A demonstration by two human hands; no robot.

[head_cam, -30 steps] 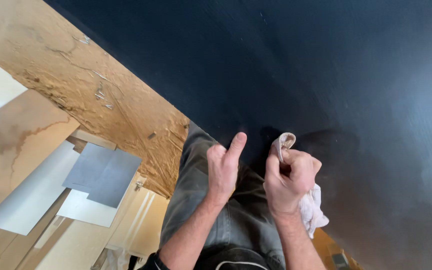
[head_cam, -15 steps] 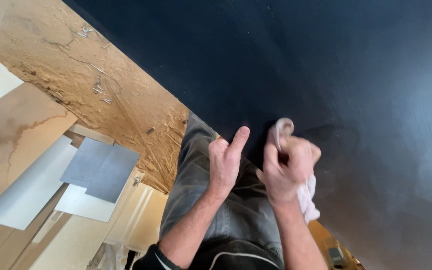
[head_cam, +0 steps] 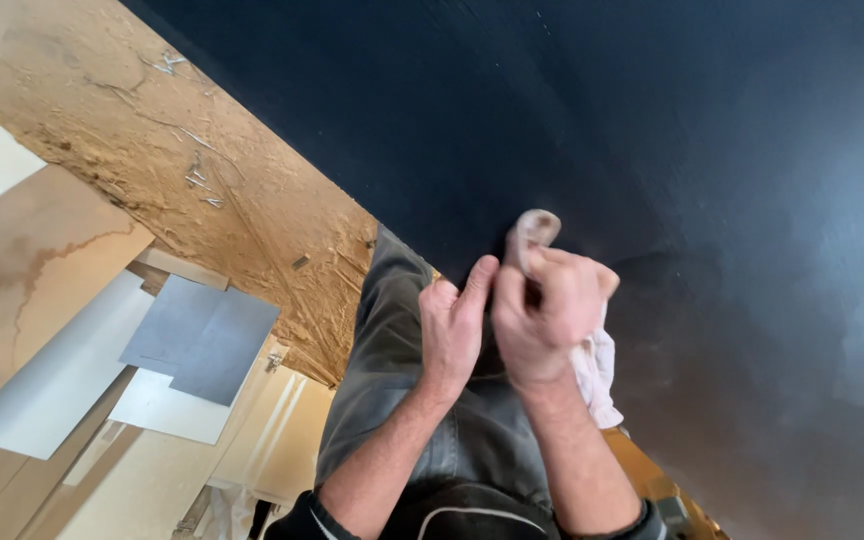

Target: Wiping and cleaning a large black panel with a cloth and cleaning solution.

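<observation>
My right hand (head_cam: 544,310) is closed around a crumpled white cloth (head_cam: 597,365); one end of the cloth pokes up above the fingers at the edge of a large black panel (head_cam: 652,130). My left hand (head_cam: 454,325) is right beside it, fingers extended and touching the right hand's side, holding nothing that I can see. Both hands hover over my grey trouser leg (head_cam: 392,370), close to the black panel's lower edge.
A chipboard floor (head_cam: 152,130) with scattered debris lies to the left. Several flat sheets, grey (head_cam: 202,335), white (head_cam: 62,375) and beige (head_cam: 22,270), lie stacked at lower left. An orange-brown surface shows at bottom right (head_cam: 652,480).
My two hands have come together: the left hand moved right until it touches the right hand holding the cloth. The view shifted slightly.
</observation>
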